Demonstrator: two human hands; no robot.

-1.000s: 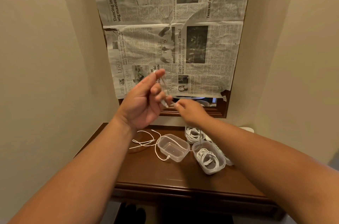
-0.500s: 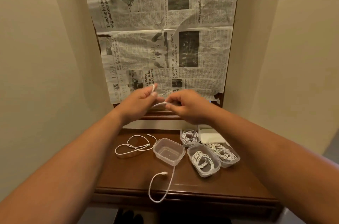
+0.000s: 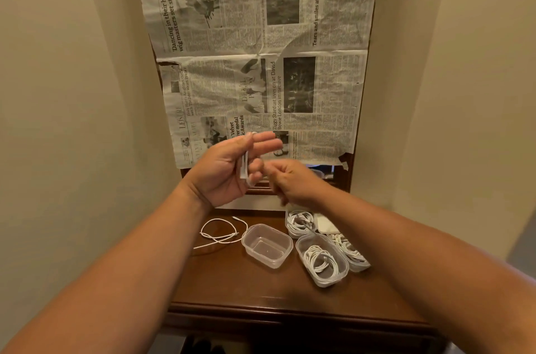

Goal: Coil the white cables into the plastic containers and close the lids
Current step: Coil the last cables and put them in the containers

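My left hand [image 3: 229,168] is raised in front of the newspaper, palm turned toward me, with a white cable [image 3: 244,163] wound in loops around its fingers. Just right of it, my right hand [image 3: 290,179] is curled and blurred, pinching the same cable close to the left fingertips. On the table below stands an empty clear plastic container [image 3: 266,245] without a lid. A second loose white cable [image 3: 220,233] lies to its left.
Three open containers holding coiled cables sit right of the empty one: the front container [image 3: 322,262], the back container [image 3: 300,223] and the rightmost container [image 3: 348,249]. A white lid [image 3: 326,223] lies behind them. The dark wooden table [image 3: 232,281] is narrow, between walls; newspaper [image 3: 261,78] covers the back.
The cable tail that hung over the table's front edge has been drawn up into the loops on my left hand. My left hand turned palm-up and my right hand dropped slightly.
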